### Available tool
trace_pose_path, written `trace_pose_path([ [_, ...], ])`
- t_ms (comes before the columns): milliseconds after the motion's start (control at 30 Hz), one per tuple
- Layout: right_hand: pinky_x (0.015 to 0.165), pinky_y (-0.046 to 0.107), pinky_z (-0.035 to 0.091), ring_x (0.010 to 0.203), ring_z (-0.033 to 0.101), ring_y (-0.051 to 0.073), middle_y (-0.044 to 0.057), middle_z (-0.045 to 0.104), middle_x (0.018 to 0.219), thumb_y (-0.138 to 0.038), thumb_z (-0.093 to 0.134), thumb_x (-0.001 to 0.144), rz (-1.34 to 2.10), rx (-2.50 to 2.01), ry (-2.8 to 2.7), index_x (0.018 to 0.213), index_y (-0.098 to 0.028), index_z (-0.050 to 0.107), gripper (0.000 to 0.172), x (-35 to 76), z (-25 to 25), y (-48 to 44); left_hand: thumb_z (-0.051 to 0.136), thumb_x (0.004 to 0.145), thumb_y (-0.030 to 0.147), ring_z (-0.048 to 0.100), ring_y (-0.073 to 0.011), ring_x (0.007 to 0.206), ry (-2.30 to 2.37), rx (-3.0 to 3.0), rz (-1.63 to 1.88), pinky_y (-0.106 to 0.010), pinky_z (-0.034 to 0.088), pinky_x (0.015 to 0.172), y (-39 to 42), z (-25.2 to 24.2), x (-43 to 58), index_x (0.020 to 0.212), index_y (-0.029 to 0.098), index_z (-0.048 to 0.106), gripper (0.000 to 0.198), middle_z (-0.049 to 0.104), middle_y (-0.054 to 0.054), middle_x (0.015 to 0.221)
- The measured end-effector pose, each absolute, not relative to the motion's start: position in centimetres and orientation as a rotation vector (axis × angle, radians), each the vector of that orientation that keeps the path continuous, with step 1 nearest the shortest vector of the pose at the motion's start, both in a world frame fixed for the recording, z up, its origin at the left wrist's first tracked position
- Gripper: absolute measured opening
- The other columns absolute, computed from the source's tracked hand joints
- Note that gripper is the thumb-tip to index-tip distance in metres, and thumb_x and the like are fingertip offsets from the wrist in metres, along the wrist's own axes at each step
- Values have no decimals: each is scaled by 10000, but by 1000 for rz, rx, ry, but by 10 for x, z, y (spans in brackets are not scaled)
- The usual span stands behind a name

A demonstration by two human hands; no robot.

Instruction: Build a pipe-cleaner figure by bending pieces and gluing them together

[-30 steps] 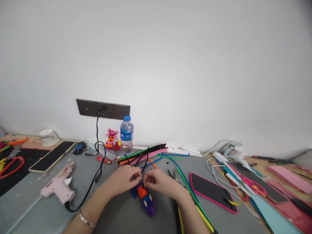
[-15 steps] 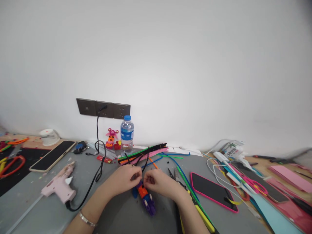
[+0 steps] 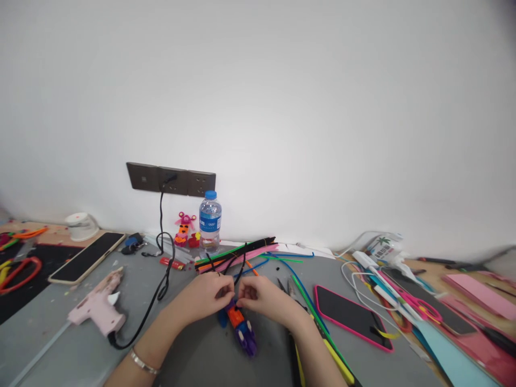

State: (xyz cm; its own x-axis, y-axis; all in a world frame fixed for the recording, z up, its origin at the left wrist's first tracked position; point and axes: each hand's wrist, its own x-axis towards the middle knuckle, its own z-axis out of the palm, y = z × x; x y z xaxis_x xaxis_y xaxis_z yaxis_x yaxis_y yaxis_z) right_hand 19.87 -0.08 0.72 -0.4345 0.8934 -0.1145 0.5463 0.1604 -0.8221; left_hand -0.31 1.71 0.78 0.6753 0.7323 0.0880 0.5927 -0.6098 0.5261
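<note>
A small fuzzy figure point(image 3: 237, 318), purple and orange with pale oval spots near its lower end, lies slanted between my hands; it looks made of pipe cleaners. My left hand point(image 3: 207, 294) is closed, thumb and fingers pinched at its upper end. From the other side my right hand point(image 3: 264, 300) pinches close by, its fingertips at a black strand on the figure's orange part. Black pipe cleaner strands point(image 3: 243, 262) curve up beyond my fingers. The hands hide the top of the figure.
A pink glue gun point(image 3: 99, 309) with its black cord lies left, a water bottle point(image 3: 210, 223) stands behind. Loose pipe cleaners point(image 3: 250, 250) lie beyond my hands. Pliers point(image 3: 338, 361) rest under my right forearm, beside a pink-cased phone point(image 3: 352, 317). Scissors point(image 3: 423, 307) lie far right.
The fingers of my right hand have curled and shifted slightly at the figure. My left hand and the figure have hardly moved.
</note>
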Motion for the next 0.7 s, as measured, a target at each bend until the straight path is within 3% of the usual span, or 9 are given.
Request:
trace_pose_path([
  [700,504,196,316,558,460,101,-70,505,590,-102,646,697,1150,-1378,-2063,667,-180,546,130,196,-1,0,525,814,181,601,-168,723,1037,2437,400,-232,359,620,16,9,-3,778,218,615,104,652,4,724],
])
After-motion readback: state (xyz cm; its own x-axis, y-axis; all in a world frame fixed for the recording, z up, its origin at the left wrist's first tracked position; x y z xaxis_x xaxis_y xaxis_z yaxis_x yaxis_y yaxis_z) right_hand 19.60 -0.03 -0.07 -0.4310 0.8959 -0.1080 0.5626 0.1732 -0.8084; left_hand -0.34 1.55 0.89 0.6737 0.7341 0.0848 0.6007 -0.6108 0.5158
